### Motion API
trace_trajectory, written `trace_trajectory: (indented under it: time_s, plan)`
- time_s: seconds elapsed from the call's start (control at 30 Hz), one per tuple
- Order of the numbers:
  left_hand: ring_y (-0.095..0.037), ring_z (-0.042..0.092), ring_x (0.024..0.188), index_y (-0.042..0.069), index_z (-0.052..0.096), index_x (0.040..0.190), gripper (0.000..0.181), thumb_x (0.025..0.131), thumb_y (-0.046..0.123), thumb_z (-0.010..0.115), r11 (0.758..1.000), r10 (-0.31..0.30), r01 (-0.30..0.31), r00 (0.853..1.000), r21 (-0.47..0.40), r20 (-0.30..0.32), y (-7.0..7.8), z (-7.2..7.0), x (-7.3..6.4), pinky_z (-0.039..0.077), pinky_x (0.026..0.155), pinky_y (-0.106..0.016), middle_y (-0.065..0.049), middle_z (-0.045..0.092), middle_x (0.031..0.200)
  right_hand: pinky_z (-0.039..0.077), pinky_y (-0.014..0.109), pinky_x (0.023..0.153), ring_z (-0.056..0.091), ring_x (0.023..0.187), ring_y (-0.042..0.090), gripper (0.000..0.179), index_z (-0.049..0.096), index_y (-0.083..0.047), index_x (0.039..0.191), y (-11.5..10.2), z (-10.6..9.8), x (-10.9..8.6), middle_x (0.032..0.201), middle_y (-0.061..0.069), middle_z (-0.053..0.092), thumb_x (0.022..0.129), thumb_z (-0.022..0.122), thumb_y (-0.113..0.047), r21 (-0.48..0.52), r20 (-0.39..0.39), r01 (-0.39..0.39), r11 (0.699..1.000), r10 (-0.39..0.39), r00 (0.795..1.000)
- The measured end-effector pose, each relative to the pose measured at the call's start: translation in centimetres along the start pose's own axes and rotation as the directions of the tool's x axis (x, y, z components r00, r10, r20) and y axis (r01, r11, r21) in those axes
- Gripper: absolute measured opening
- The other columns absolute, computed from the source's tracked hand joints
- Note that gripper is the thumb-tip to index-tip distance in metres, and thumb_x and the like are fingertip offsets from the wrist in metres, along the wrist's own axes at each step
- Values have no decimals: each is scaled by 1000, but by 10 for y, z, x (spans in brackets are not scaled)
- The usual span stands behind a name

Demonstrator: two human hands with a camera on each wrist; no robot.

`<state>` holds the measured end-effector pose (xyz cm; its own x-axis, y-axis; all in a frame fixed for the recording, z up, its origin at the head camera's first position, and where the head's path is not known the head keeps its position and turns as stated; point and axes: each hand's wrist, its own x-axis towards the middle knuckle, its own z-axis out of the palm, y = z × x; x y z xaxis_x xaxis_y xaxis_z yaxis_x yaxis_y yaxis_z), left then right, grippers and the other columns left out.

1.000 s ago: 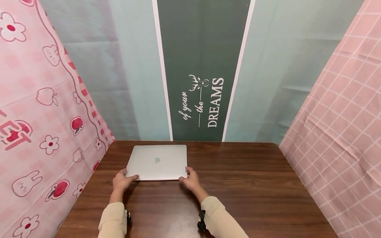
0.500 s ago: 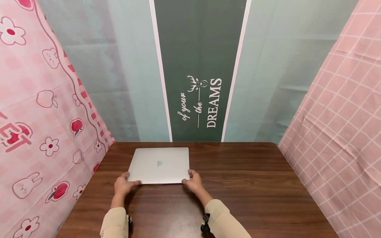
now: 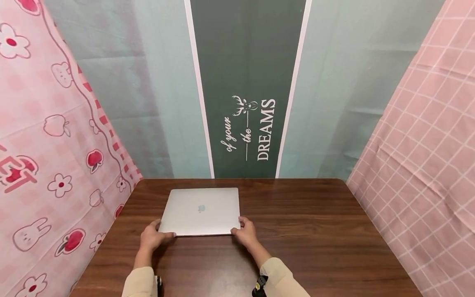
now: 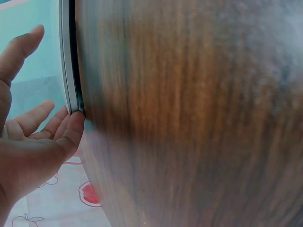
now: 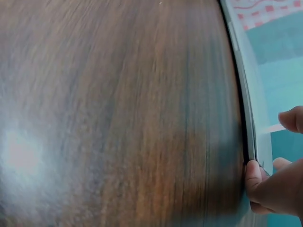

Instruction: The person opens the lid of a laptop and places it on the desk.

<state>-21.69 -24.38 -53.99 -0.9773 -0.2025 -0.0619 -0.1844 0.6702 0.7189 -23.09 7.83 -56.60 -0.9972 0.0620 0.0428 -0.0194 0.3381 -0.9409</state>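
While the closed silver laptop [image 3: 200,211] lies over the far left part of the brown wooden bench [image 3: 315,231], a person grips it at both near corners. The left hand [image 3: 150,240] holds the near left corner, its fingers [image 4: 73,130] curled at the corner and its thumb apart from them. The right hand [image 3: 246,233] grips the near right corner the same way. Whether the near edge is slightly raised cannot be told. Pale sleeves [image 3: 283,280] cover both forearms, and a pink checked cloth [image 3: 430,165] hangs at the right.
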Motion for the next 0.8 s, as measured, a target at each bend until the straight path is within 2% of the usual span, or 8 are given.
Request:
trace_trajectory:
  time_s: [0.17,0.3,0.43,0.57,0.67,0.8]
  plan:
    - [-46,50,104,-15,39,130,91,62,27,85,1000,6,-6,1000,-1,0,0,0,-2,39,88,-53,-36,51,116,46,41,78,52,93,33,55,52,16,116,0,-3,-3,98,22,55,65,67,2,51,-4,-48,998,48,999]
    - [-43,54,99,-15,39,129,93,61,28,85,1000,3,-2,1000,-13,13,0,1,-1,41,85,-51,-35,54,112,46,40,79,53,97,35,55,50,19,116,-1,-6,-4,101,26,56,65,65,3,21,-12,-59,998,59,998]
    - [-42,54,100,-16,39,129,92,62,28,85,1000,-4,4,999,-19,34,1,2,-1,41,85,-51,-35,54,112,48,42,78,56,97,37,56,50,21,114,-5,-9,-7,101,32,58,62,65,4,-80,-30,-21,997,19,999]
    - [-45,51,104,-18,41,127,91,62,27,85,1000,-5,5,999,1,43,3,3,-2,40,88,-52,-36,51,116,46,46,80,56,96,41,58,53,20,110,-8,-9,-10,99,31,59,58,70,2,-202,-55,3,979,-14,998]
    - [-46,51,103,-18,45,122,86,59,24,86,1000,11,-12,999,25,48,5,6,-2,39,88,-52,-36,52,115,44,46,82,53,96,41,59,56,16,108,-8,-9,-11,97,28,59,57,78,-4,-269,-85,-22,963,-1,996]
    - [-46,52,100,-18,50,117,80,57,19,87,999,34,-35,998,21,48,9,12,-3,41,86,-52,-35,55,110,42,49,80,52,89,41,65,59,10,106,-7,-10,-12,90,21,59,53,86,-16,-366,-120,-61,929,17,993]
